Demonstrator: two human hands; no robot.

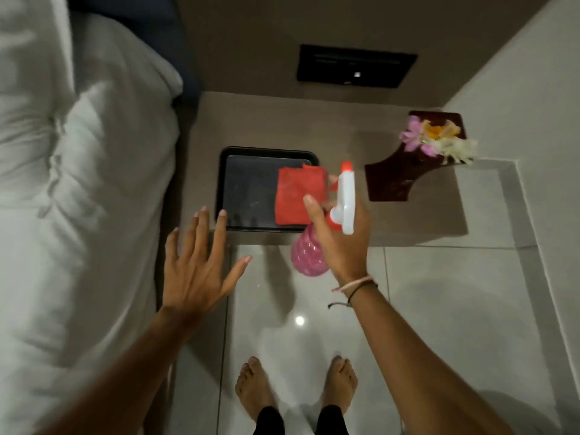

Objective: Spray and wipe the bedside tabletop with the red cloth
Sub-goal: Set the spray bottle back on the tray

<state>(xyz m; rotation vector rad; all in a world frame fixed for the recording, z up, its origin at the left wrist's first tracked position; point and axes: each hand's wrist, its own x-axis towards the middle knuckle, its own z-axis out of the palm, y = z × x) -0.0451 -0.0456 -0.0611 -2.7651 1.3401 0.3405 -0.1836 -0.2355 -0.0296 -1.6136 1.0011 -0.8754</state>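
The red cloth point(296, 194) lies folded on the right part of a black tray point(248, 186), which rests on the grey bedside tabletop point(314, 127). My right hand point(340, 243) grips a pink spray bottle point(309, 255) with a white and red trigger head, held over the table's front edge, nozzle pointing away from me. My left hand point(197, 262) hovers with fingers spread, just in front of the tray's near left corner, holding nothing.
A dark wooden stand point(392, 180) with a bunch of flowers point(436, 138) sits on the table's right side. A black switch panel point(356, 66) is on the wall behind. The white bed point(78, 183) lies left. My bare feet stand on glossy floor tiles point(439, 309).
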